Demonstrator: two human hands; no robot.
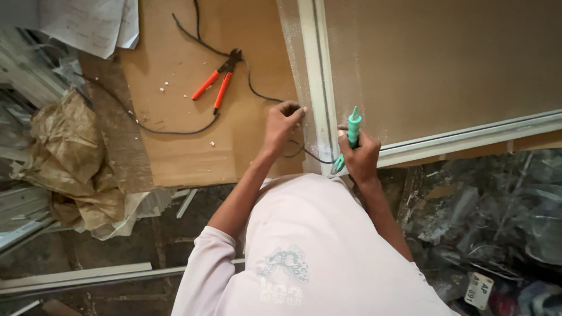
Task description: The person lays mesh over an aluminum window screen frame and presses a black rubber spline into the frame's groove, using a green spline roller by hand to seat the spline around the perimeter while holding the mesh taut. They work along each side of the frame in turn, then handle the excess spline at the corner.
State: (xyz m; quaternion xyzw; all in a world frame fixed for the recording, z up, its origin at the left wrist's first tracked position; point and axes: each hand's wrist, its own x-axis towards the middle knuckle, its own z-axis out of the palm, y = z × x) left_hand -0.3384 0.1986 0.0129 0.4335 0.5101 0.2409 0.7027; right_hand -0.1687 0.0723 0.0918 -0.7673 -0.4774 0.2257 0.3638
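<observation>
The right hand (360, 157) is closed around a teal roller tool (353, 130) at the frame's pale channel (321, 88); left-hand fingers (295, 111) pinch the black cord (257, 93) over the groove. Best worked slowly — cord taut, roller centred on the channel.

Matt brown fibreboard panel (193, 140), pale smooth metal frame strip (319, 76), glossy teal plastic tool handle (353, 126), black rubbery cord (175, 130)

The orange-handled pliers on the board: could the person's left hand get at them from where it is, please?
Probably yes. The left hand pinches the black cord by the frame rail, and only bare board and loose cord lie between it and the orange-handled pliers.
</observation>
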